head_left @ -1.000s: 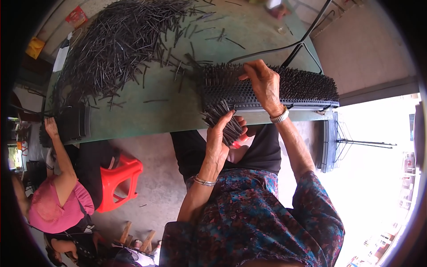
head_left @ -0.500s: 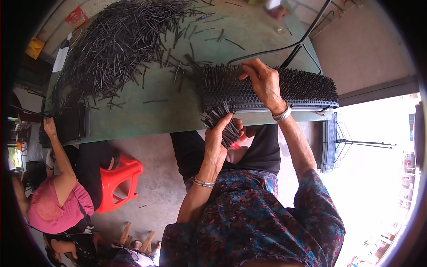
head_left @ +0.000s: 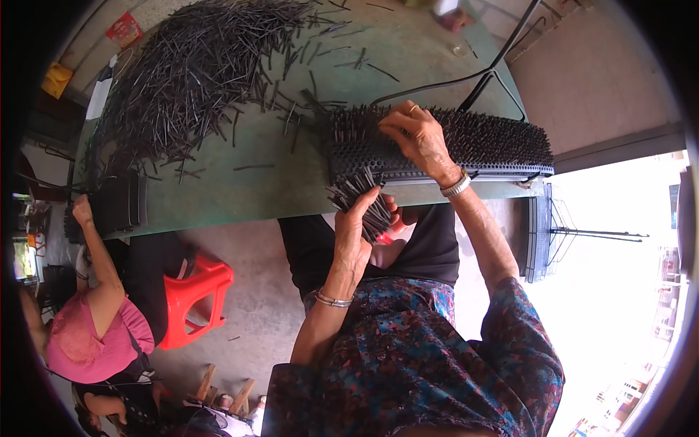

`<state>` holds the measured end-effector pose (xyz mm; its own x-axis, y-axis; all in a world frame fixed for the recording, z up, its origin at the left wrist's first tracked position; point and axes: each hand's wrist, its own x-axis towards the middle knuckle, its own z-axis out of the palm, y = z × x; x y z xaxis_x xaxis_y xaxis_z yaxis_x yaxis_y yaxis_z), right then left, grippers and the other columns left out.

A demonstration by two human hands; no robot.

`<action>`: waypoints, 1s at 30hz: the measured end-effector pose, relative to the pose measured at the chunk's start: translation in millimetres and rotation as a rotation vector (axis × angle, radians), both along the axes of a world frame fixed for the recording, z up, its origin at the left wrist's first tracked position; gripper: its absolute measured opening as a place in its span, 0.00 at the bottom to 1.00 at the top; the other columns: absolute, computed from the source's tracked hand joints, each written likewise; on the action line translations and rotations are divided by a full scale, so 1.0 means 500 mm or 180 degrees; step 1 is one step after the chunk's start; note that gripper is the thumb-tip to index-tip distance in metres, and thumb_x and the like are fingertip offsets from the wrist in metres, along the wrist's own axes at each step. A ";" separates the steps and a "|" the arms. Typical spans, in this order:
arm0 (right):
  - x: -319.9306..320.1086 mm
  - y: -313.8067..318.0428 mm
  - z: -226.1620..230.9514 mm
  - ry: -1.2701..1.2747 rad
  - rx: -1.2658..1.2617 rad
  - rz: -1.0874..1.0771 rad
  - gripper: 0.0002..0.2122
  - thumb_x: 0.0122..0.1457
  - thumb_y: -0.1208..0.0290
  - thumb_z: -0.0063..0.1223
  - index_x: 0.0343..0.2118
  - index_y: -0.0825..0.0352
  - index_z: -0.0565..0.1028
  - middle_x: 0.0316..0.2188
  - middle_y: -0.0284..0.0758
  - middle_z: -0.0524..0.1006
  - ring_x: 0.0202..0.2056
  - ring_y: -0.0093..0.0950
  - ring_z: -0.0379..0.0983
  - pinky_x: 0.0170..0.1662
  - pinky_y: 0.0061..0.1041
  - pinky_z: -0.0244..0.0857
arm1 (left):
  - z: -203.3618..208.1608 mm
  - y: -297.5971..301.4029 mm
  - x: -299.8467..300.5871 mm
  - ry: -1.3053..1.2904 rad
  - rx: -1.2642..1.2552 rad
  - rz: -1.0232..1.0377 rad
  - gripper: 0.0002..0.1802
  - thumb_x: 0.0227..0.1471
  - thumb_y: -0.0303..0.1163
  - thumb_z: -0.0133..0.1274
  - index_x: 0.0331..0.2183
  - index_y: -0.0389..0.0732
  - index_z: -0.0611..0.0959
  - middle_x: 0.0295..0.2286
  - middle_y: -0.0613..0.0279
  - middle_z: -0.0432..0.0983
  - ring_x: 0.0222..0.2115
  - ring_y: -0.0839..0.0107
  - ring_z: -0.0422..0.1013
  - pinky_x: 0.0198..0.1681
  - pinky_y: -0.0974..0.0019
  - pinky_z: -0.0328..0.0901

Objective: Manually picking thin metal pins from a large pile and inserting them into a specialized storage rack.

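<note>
A bundle of thin dark strips (head_left: 362, 198) is gripped in my left hand (head_left: 358, 222), just in front of the table's near edge. Over a long black perforated rack (head_left: 495, 142), my right hand (head_left: 419, 138) has its thumb and fingers drawn together. Whatever is between those fingertips is too small to make out. Many dark strips stand upright in the rack's holes, packed densely toward its right part. Along the rack's near left side, a band of bare holes shows below my right hand.
A large heap of loose dark strips (head_left: 196, 73) covers the back left of the green table (head_left: 240, 197). A black metal frame (head_left: 480, 80) rises behind the rack. At the left, a person in pink (head_left: 102, 328) reaches to another dark rack (head_left: 120, 204). A red stool (head_left: 196, 298) stands below.
My right hand has shifted a little left above the rack, its fingertips still together. My left hand and its bundle stay nearly in place.
</note>
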<state>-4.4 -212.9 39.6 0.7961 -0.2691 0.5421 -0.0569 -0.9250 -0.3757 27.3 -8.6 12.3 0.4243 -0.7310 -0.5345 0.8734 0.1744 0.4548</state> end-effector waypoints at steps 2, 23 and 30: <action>0.000 0.007 -0.008 0.0133 0.0009 -0.0047 0.08 0.52 0.72 0.61 0.36 0.61 0.80 0.35 0.32 0.74 0.36 0.34 0.71 0.41 0.31 0.65 | 0.000 0.000 0.000 -0.0014 0.0001 -0.0003 0.10 0.53 0.33 0.58 0.36 0.38 0.81 0.28 0.56 0.79 0.29 0.66 0.77 0.33 0.57 0.74; -0.063 0.081 0.065 0.1385 0.3011 0.0341 0.10 0.56 0.74 0.60 0.36 0.73 0.73 0.26 0.32 0.76 0.27 0.19 0.72 0.32 0.20 0.67 | 0.041 -0.017 -0.004 -0.0404 0.0081 -0.0076 0.12 0.50 0.34 0.61 0.33 0.34 0.82 0.25 0.57 0.80 0.23 0.70 0.77 0.26 0.68 0.73; -0.068 0.070 0.068 0.1294 0.3511 0.0514 0.08 0.56 0.77 0.56 0.37 0.73 0.74 0.27 0.32 0.76 0.28 0.19 0.73 0.33 0.20 0.67 | 0.033 -0.027 -0.005 -0.0384 -0.0009 0.0010 0.13 0.52 0.33 0.59 0.39 0.37 0.81 0.30 0.58 0.81 0.27 0.68 0.78 0.28 0.65 0.74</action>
